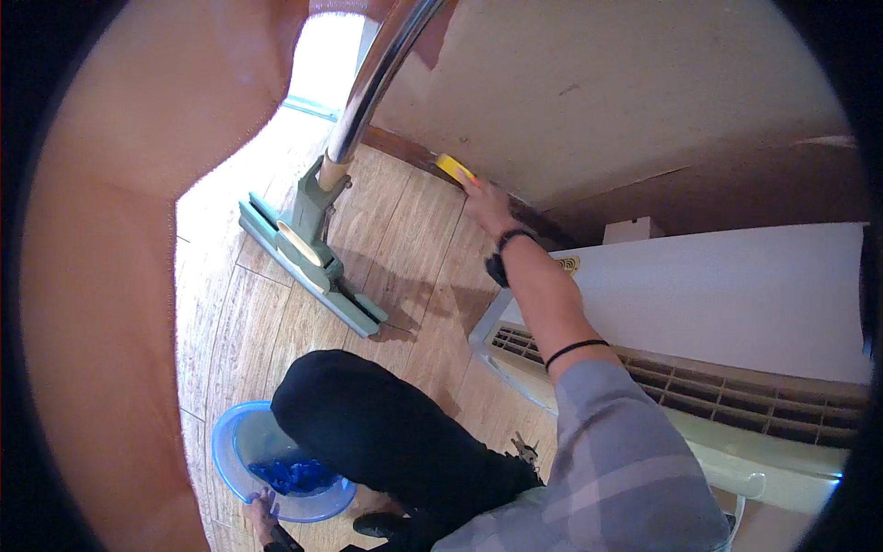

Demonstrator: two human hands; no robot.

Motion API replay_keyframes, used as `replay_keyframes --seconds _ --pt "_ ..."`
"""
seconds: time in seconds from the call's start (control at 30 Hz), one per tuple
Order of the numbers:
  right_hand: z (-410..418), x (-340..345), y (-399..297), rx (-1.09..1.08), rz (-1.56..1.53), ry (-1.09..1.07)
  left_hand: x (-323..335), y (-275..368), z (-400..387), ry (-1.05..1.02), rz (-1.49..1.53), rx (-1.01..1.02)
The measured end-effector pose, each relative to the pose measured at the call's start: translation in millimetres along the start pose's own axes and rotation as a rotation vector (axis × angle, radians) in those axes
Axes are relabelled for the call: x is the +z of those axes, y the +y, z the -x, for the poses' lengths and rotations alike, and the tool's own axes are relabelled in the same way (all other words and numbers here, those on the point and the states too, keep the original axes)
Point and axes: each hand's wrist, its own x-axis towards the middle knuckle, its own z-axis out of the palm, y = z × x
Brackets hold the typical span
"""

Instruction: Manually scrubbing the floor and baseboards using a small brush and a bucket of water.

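My right hand [488, 207] is stretched forward, fingers around a small yellow block [455, 168] that looks like a sponge or brush. The block is at the dark wooden baseboard [400, 146], low on a stained wall [586, 103]. At the bottom left, my left hand [260, 514] grips the rim of a translucent blue basin [227, 441] on the floor. Inside the basin lies crumpled dark blue material [293, 476], perhaps a wet cloth or bag. My knee [372, 400] in black trousers hides part of the basin.
A green floor mop head [310, 255] on a metal pole [372, 76] stands on the wood-look floor [414, 207]. To the right is a white appliance with a grille [717, 386], likely an air conditioner. Brown panelling or furniture [110, 297] borders the left. Keys [526, 448] hang by my hip.
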Motion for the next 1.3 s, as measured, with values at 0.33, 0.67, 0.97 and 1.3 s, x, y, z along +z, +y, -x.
replay_keyframes --seconds 0.33,0.67,0.97,1.3 --pt "82 44 1 0.988 -0.371 0.152 -9 -7 -23 0.026 0.042 0.028" --pt "-5 4 7 0.877 -0.434 0.132 -17 -7 -16 -0.083 0.08 0.045" --pt "16 23 54 0.729 -0.314 0.115 -22 -4 -25 0.045 -0.067 -0.09" --pt "56 -34 142 1.032 -0.041 -0.372 -12 -10 -18 0.021 0.062 0.019"
